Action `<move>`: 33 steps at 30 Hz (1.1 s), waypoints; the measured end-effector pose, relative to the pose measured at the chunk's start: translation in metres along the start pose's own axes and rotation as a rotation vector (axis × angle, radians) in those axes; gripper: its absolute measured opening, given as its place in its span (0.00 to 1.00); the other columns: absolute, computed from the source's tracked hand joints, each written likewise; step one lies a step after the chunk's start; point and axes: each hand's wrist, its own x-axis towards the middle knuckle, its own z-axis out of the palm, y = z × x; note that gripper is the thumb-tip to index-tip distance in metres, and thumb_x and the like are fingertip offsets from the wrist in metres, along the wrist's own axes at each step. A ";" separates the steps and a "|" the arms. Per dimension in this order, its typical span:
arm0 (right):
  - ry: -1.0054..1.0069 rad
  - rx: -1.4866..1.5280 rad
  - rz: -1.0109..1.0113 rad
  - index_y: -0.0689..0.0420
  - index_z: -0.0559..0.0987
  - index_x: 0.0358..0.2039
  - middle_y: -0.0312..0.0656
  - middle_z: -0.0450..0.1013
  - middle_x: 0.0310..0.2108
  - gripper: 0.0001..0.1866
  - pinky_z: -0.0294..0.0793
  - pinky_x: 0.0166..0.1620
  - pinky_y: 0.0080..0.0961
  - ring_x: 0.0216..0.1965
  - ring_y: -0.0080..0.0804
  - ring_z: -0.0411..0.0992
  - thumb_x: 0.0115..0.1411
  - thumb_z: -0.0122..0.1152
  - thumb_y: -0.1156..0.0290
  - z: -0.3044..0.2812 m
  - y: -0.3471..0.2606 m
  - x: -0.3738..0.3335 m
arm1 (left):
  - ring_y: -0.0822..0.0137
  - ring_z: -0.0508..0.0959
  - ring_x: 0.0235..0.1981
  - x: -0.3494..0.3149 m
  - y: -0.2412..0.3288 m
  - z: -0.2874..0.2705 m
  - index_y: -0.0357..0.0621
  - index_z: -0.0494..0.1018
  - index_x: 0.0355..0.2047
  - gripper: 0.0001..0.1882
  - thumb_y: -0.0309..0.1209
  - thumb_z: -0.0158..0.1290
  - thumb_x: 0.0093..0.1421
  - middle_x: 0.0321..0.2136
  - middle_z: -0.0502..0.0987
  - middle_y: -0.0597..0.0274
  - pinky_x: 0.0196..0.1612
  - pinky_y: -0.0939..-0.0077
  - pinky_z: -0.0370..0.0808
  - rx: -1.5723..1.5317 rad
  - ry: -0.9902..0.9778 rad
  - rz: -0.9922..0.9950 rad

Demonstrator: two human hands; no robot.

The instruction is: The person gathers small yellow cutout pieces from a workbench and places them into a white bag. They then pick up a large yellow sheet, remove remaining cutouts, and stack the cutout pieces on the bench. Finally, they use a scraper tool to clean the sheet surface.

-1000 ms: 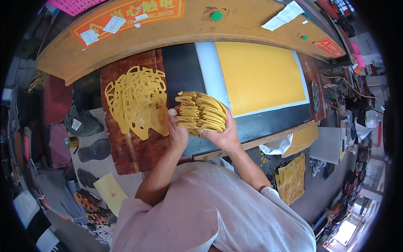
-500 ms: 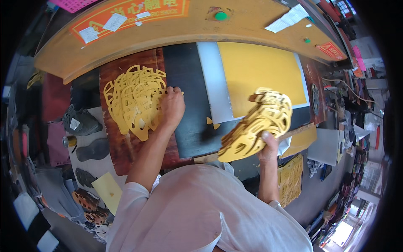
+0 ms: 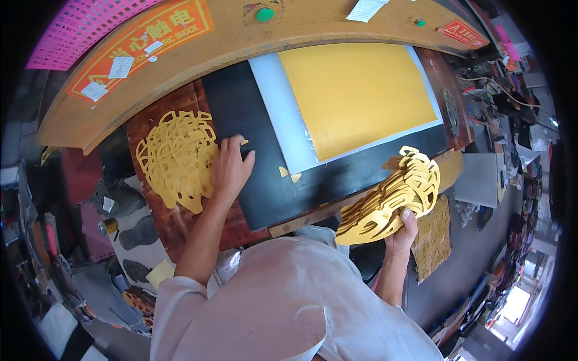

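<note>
Scrap clearing is judged in hand: the yellow cut-out stack (image 3: 386,206) is clamped by the right hand (image 3: 402,232) at three o'clock, the left hand (image 3: 229,165) is held thumb-spread at nine, any pinching of the scrap (image 3: 244,142) cannot be told, and a precise fingertip grip seems called for.

Hands (image 3: 230,166): two
Held stack (image 3: 388,203): one
Cutout pile (image 3: 178,157): one
Yellow sheet (image 3: 361,99): one
Green buttons (image 3: 265,14): two
Pink basket (image 3: 90,29): one
</note>
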 end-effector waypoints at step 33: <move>-0.133 0.088 0.138 0.68 0.67 0.68 0.52 0.77 0.59 0.45 0.83 0.60 0.39 0.57 0.45 0.80 0.55 0.79 0.65 -0.089 -0.045 0.103 | 0.55 0.87 0.28 -0.078 0.130 0.079 0.33 0.77 0.43 0.17 0.35 0.67 0.63 0.28 0.85 0.47 0.35 0.59 0.83 -0.294 -0.022 -0.681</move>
